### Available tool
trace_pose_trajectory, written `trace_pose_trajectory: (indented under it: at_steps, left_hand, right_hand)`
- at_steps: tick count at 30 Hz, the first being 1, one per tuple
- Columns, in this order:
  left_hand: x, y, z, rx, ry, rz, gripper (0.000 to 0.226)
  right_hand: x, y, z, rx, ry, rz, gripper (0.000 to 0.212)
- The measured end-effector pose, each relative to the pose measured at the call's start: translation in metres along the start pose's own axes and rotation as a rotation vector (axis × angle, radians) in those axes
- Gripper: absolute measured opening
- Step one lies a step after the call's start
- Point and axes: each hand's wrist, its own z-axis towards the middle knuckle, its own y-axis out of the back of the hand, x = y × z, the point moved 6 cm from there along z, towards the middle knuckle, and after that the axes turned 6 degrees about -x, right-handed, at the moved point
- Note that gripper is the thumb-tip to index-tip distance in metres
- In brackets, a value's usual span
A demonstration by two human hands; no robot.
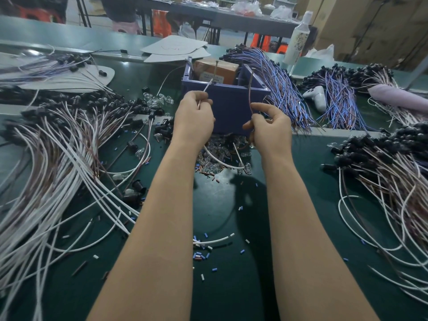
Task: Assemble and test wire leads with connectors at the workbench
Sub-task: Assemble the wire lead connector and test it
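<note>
I judge this is testing: my left hand's (194,117) fingers pinch the thin white wire (206,87), and my right hand's (271,128) pinch the thin brown wire (249,96). Next, both tips need firm contact with the upright metal pins (217,66) on the blue plastic box (231,105).

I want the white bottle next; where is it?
In the head view, the white bottle stands at the bench's far edge, right of centre, just behind the blue-wire bundle.

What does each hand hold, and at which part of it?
The left hand pinches a white wire near its upper end. The right hand pinches a brown wire lower along its length.
</note>
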Motion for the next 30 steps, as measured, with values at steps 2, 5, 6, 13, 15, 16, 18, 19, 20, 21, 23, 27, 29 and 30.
trace_pose_trajectory:
  at_steps: [2,5,6,13,15,16,18,19,20,21,23,27,29,30]
  left_hand:
    - [0.001,0.002,0.001,-0.007,0.005,0.021,0.022]
    - [0.005,0.007,0.003,-0.011,0.033,0.104,0.014]
    - [0.008,0.008,0.004,-0.002,0.048,0.132,0.015]
    - [0.02,0.002,0.0,0.178,0.123,0.318,0.024]
    - [0.02,-0.002,-0.002,0.227,0.132,0.343,0.025]
    - [0.02,-0.003,-0.003,0.243,0.133,0.352,0.025]
    - [0.017,-0.005,-0.007,0.266,0.107,0.368,0.027]
    - [0.014,-0.006,-0.008,0.271,0.08,0.374,0.029]
    - [0.011,-0.006,-0.009,0.267,0.052,0.372,0.03]
    - [0.009,-0.006,-0.01,0.258,0.029,0.363,0.03]
    - [0.005,-0.008,-0.011,0.253,0.007,0.312,0.023]
    - [0.004,-0.006,-0.011,0.261,-0.005,0.218,0.014]
    - [0.001,-0.003,-0.011,0.26,-0.035,0.223,0.019]
    - [-0.001,-0.002,-0.011,0.265,-0.047,0.229,0.017]
  right_hand:
    - [-0.004,0.0,0.001,0.019,-0.042,-0.018,0.02]
    - [-0.015,-0.004,-0.001,0.11,-0.086,-0.208,0.018]
    - [-0.019,-0.005,0.0,0.134,-0.065,-0.358,0.016]
    - [-0.037,-0.017,-0.01,0.258,-0.107,-0.855,0.023]
    - [-0.034,-0.018,-0.011,0.247,-0.097,-0.845,0.015]
    - [-0.032,-0.017,-0.011,0.239,-0.094,-0.816,0.014]
    - [-0.025,-0.015,-0.012,0.221,-0.089,-0.695,0.018]
    - [-0.019,-0.015,-0.012,0.222,-0.072,-0.616,0.02]
    - [-0.013,-0.016,-0.012,0.241,-0.052,-0.537,0.022]
    - [-0.006,-0.018,-0.013,0.279,-0.03,-0.471,0.022]
    - [0.005,-0.024,-0.017,0.376,0.014,-0.416,0.02]
    - [0.011,-0.025,-0.018,0.473,0.072,-0.441,0.02]
    - [0.013,-0.018,-0.012,0.418,0.044,-0.322,0.022]
    - [0.014,-0.014,-0.009,0.361,0.031,-0.238,0.022]
